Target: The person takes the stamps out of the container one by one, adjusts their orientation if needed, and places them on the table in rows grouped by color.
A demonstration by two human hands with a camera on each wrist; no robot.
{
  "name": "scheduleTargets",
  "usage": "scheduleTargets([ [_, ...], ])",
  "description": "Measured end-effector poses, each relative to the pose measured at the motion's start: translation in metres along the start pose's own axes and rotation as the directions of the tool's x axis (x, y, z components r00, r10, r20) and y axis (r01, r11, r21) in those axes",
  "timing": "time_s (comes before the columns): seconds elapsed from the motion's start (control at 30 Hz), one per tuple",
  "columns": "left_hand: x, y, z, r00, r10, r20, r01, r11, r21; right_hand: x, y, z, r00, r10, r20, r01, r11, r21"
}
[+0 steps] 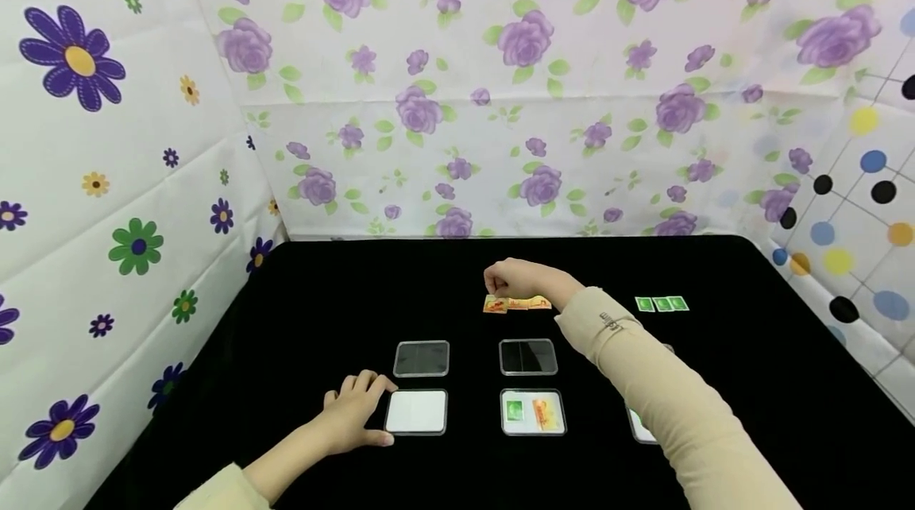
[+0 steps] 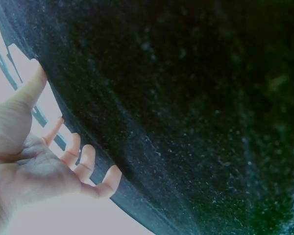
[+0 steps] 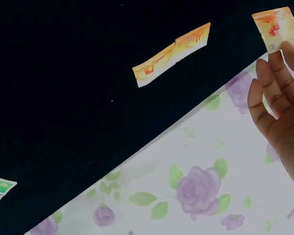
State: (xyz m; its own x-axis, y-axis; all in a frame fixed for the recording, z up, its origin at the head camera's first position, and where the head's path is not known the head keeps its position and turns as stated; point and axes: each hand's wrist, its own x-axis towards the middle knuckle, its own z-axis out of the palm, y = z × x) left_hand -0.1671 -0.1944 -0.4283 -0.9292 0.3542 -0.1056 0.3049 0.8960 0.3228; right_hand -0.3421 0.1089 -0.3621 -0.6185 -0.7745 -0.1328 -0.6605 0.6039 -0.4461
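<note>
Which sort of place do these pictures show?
Perhaps a prepared work booth: a black-covered table, flower-printed sheets behind it and at its left, and shallow boxes in rows on top.

Right arm (image 1: 665, 395) stretched forward, right grip (image 1: 525, 278) pinching; left arm (image 1: 291, 450) less extended, left grip (image 1: 352, 412) loose, thumb (image 1: 377, 438) spread.

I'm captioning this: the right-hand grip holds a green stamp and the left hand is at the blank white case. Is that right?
Wrong colour: the right wrist view shows the right-hand grip holding an orange stamp. The left hand is at the blank white case.
</note>
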Motion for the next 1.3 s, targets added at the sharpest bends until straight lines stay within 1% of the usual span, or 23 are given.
scheduleTargets([
  [0.1, -0.003, -0.003, -0.002, 1.0, -0.008, -0.007, 0.008, 1.0, 0.008, 0.011, 0.004, 0.002, 1.0, -0.018, 0.009, 0.018, 0.999, 0.042],
  [0.23, -0.005, -0.006, -0.006, 1.0, -0.018, -0.003, 0.018, 1.0, 0.01, 0.026, 0.01, 0.005, 0.998, -0.041, 0.042, 0.039, 0.998, 0.045],
  [0.27, -0.005, -0.006, -0.006, 1.0, -0.018, 0.001, 0.018, 1.0, 0.008, 0.03, 0.013, 0.006, 0.998, -0.039, 0.052, 0.037, 0.999, 0.039],
  [0.37, -0.003, -0.006, -0.007, 1.0, -0.013, 0.01, 0.013, 1.0, 0.012, 0.038, 0.021, 0.009, 0.998, 0.004, 0.069, -0.005, 1.0, 0.018],
  [0.43, -0.001, -0.006, -0.007, 1.0, -0.01, 0.012, 0.01, 1.0, 0.022, 0.04, 0.024, 0.009, 0.998, 0.043, 0.056, -0.043, 0.999, 0.007],
  [0.5, 0.001, -0.005, -0.007, 1.0, -0.007, 0.013, 0.007, 1.0, 0.029, 0.039, 0.026, 0.01, 0.997, 0.063, 0.037, -0.063, 0.998, 0.001],
  [0.63, 0.002, -0.003, -0.005, 0.999, -0.008, 0.031, 0.007, 1.0, 0.025, 0.035, 0.028, 0.014, 0.998, 0.056, 0.006, -0.056, 0.998, -0.004],
  [0.83, 0.004, 0.001, -0.004, 1.0, 0.005, 0.027, -0.005, 1.0, 0.011, 0.031, 0.035, 0.02, 0.996, 0.055, -0.07, -0.062, 0.993, -0.101],
  [0.9, 0.004, 0.002, -0.005, 1.0, 0.002, 0.029, -0.002, 1.0, 0.009, 0.032, 0.038, 0.022, 0.994, 0.056, -0.094, -0.066, 0.991, -0.115],
  [1.1, 0.002, 0.003, -0.007, 0.999, -0.017, 0.044, 0.016, 1.0, 0.017, 0.034, 0.038, 0.028, 0.989, 0.04, -0.145, -0.054, 0.994, -0.09],
  [1.2, 0.0, 0.003, -0.006, 0.999, -0.016, 0.048, 0.016, 1.0, 0.015, 0.035, 0.035, 0.032, 0.986, 0.062, -0.154, -0.076, 0.994, -0.084],
  [1.3, 0.001, 0.003, -0.006, 0.999, -0.013, 0.048, 0.012, 1.0, 0.011, 0.038, 0.034, 0.034, 0.982, 0.108, -0.155, -0.124, 0.988, -0.095],
])
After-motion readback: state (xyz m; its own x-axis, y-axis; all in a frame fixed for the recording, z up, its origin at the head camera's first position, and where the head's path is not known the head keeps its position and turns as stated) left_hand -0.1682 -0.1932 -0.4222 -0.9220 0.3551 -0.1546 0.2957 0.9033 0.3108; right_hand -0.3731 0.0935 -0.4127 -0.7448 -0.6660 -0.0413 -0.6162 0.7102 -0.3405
